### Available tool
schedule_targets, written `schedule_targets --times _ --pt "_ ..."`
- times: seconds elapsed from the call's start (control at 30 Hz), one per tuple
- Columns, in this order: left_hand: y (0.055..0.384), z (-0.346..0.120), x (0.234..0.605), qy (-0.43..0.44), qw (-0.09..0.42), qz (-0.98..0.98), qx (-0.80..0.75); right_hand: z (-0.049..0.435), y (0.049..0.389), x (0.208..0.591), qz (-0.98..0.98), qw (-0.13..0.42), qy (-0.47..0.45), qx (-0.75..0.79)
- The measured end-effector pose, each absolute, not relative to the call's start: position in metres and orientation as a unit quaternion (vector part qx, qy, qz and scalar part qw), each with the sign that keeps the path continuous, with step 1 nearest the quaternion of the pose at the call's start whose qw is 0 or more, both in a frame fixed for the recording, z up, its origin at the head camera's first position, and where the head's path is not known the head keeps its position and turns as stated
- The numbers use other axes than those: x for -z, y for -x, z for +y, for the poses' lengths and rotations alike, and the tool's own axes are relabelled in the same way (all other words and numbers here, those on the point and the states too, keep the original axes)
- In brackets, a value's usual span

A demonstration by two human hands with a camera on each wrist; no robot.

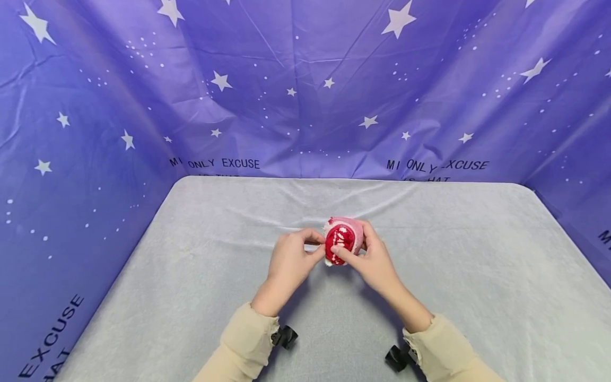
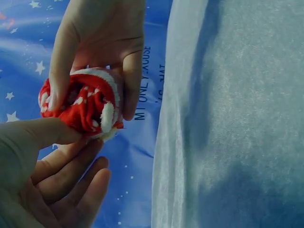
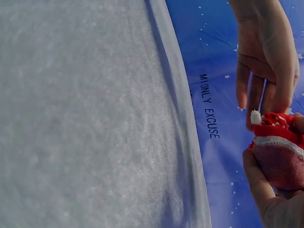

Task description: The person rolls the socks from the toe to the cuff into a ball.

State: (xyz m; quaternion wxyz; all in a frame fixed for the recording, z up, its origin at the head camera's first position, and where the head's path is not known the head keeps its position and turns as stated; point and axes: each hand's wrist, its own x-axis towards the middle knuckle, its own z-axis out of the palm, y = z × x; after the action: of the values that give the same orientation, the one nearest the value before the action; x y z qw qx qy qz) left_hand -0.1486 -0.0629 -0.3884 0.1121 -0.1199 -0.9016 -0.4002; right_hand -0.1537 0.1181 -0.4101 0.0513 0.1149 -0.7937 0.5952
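A small rolled-up bundle of red and pink cloth (image 1: 345, 233) is held up between both hands over the table. Its red side carries white marks, a fuzzy white edge rings it, and the outside is plain pink. My right hand (image 1: 377, 265) grips it from the right, thumb across the red face and fingers round the pink back. At the bundle's left edge, my left hand (image 1: 291, 260) pinches the cloth between thumb and forefinger. In the left wrist view the red cloth (image 2: 88, 111) shows bunched folds. A white fuzzy tuft (image 3: 256, 117) sticks out in the right wrist view.
A grey cloth with soft wrinkles covers the table (image 1: 191, 297). Behind and beside it hangs a purple-blue curtain (image 1: 296, 122) with white stars and black lettering. Black wrist cameras (image 1: 286, 337) sit at both beige sleeves (image 1: 243, 339).
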Motion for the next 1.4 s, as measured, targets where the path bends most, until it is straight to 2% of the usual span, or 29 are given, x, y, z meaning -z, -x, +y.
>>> schedule_targets --times 0.1,0.3,0.53,0.73,0.8,1.0,1.4 --pt "0.151 -0.063 0.391 0.134 0.101 -0.892 0.421 0.117 0.153 0.409 -0.804 0.056 -0.105 -0.582" --pt "0.156 -0.071 0.397 0.175 0.041 -0.843 0.508 0.116 0.156 0.404 -0.820 0.077 -0.098 -0.559" --pt "0.155 -0.079 0.393 0.189 -0.058 -0.794 0.574 0.116 0.158 0.404 -0.839 0.130 -0.104 -0.518" --pt "0.152 -0.080 0.390 0.188 -0.084 -0.778 0.594 0.115 0.159 0.404 -0.846 0.151 -0.106 -0.501" --pt "0.152 -0.079 0.390 0.181 -0.077 -0.780 0.594 0.114 0.159 0.404 -0.848 0.147 -0.106 -0.498" --pt "0.151 -0.071 0.389 0.151 0.004 -0.837 0.526 0.113 0.156 0.405 -0.850 0.119 -0.123 -0.498" --pt "0.151 -0.063 0.379 0.117 0.131 -0.878 0.445 0.113 0.149 0.401 -0.834 0.099 -0.143 -0.524"
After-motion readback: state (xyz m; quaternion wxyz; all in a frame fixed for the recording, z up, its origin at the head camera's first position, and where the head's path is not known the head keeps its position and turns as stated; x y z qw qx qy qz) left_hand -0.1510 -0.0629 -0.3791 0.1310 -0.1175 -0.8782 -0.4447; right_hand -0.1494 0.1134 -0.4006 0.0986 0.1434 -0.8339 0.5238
